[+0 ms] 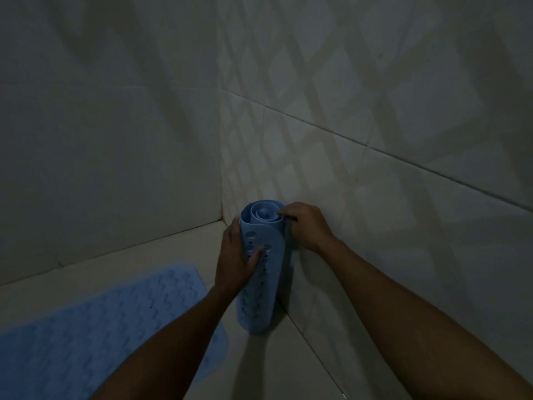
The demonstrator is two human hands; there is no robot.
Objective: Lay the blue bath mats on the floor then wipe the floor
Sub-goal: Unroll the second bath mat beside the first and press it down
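Observation:
A rolled blue bath mat [264,287] with suction cups and small holes stands upright in the corner, against the right wall. My left hand [235,259] wraps around the roll's left side near its upper half. My right hand [307,225] grips the roll's top rim from the right, fingers curled over the edge. A second blue bath mat [95,321] lies flat on the pale floor at the lower left, partly hidden by my left forearm.
Tiled walls meet in a corner [221,157] just behind the roll. The right wall [403,183] runs close along my right arm. Bare pale floor [150,255] shows between the flat mat and the back wall. The room is dim.

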